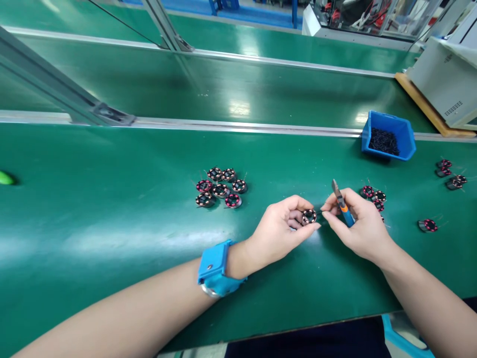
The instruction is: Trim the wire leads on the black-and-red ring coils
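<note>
A small copper-wound motor stator (309,217) is gripped between the thumb and fingers of my left hand (278,227), its round face turned up. Just to the right, my right hand (367,226) is closed around a pair of cutting pliers (343,205) with blue and orange handles, jaws pointing up and away. The thumb and index fingertip of that hand pinch together close to the stator's right side, where thin dark wire or sleeve ends show. Exactly what sits between those fingertips is too small to make out.
Several stators (220,190) stand in a cluster left of my hands. More stators (379,195) sit partly behind my right hand, and a single stator (428,225) lies farther right. A blue bin (406,141) holds short black pieces. Metal rails (238,127) cross the green table.
</note>
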Available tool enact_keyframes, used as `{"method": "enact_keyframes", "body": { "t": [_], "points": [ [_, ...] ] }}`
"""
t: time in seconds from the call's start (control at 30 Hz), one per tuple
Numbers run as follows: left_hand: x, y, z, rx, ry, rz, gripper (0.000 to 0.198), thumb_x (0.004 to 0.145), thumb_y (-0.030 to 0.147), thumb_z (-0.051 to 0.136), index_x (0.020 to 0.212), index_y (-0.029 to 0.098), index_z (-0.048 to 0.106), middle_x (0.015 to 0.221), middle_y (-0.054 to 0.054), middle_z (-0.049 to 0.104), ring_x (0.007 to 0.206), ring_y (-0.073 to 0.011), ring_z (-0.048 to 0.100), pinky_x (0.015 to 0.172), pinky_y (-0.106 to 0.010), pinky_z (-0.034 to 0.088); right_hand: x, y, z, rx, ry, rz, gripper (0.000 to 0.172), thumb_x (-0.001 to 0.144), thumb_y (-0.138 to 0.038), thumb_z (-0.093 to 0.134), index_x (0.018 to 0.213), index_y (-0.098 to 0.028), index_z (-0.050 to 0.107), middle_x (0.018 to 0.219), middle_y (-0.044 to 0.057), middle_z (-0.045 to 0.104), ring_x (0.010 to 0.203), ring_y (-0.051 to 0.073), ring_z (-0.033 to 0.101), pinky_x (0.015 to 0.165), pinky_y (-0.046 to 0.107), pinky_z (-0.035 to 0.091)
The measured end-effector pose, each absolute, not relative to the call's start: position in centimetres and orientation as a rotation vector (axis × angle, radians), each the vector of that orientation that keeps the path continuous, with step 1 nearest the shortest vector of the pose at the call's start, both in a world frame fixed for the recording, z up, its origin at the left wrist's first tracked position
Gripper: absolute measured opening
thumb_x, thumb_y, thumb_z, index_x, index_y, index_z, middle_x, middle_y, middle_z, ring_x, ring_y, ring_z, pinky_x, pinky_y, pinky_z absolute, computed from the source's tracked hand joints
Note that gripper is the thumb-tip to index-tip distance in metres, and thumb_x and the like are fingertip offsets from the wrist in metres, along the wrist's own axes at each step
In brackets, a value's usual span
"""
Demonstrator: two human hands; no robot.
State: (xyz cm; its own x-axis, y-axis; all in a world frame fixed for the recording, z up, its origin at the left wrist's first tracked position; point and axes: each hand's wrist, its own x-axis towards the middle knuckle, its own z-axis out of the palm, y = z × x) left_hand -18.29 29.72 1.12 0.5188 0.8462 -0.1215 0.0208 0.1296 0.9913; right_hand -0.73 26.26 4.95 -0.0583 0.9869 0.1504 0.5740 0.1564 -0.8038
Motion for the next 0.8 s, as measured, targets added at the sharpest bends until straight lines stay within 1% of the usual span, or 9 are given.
{"method": "enact_keyframes", "body": {
  "t": [0.1, 0.33, 0.67, 0.73, 0.8],
  "points": [
    [-18.3, 29.7, 1.1, 1.319, 0.856, 0.722, 0.026, 0.071, 0.023, 0.071, 0.091, 0.011, 0.058, 0.075, -0.002, 0.062, 0.063, -0.0086, 0.057, 0.058, -0.019, 0.049, -1.0, 26.2, 4.6, -1.494, -1.768, 0.725, 0.009, 0.079, -0.012, 0.060, 0.084, -0.019, 0.056, 0.077, -0.001, 0.063, 0.069, 0.012, 0.059, 0.067, 0.024, 0.046],
    [-18.2, 29.7, 1.2, 1.317, 0.823, 0.697, 0.026, 0.072, 0.024, 0.072, 0.090, 0.010, 0.061, 0.076, -0.004, 0.064, 0.065, -0.0104, 0.059, 0.060, -0.022, 0.051, -1.6, 26.2, 4.0, -1.495, -1.765, 0.609, 0.011, 0.078, -0.011, 0.057, 0.083, -0.020, 0.054, 0.073, -0.001, 0.062, 0.065, 0.013, 0.058, 0.064, 0.024, 0.045],
    [-18.1, 29.7, 1.7, 1.224, 0.817, 0.684, 0.025, 0.068, 0.020, 0.073, 0.088, 0.009, 0.064, 0.075, -0.004, 0.066, 0.063, -0.0103, 0.061, 0.062, -0.022, 0.051, -2.3, 25.1, 4.1, -1.521, -1.759, 0.548, 0.009, 0.080, -0.013, 0.057, 0.086, -0.020, 0.057, 0.075, 0.000, 0.066, 0.063, 0.013, 0.062, 0.061, 0.023, 0.047],
    [-18.2, 29.8, 1.7, 1.207, 0.791, 0.714, 0.025, 0.067, 0.020, 0.074, 0.087, 0.010, 0.064, 0.080, -0.005, 0.065, 0.066, -0.0110, 0.062, 0.064, -0.023, 0.052, -2.3, 24.8, 4.3, -1.506, -1.773, 0.535, 0.011, 0.079, -0.012, 0.058, 0.087, -0.020, 0.059, 0.075, 0.000, 0.067, 0.065, 0.014, 0.063, 0.062, 0.023, 0.048],
    [-18.3, 30.1, 1.7, 1.209, 0.759, 0.764, 0.026, 0.065, 0.019, 0.075, 0.088, 0.010, 0.066, 0.090, -0.006, 0.063, 0.072, -0.0123, 0.063, 0.066, -0.024, 0.053, -2.2, 24.8, 4.7, -1.506, -1.725, 0.602, 0.012, 0.078, -0.013, 0.059, 0.088, -0.020, 0.060, 0.076, 0.000, 0.067, 0.066, 0.014, 0.063, 0.063, 0.024, 0.049]
  ]
}}
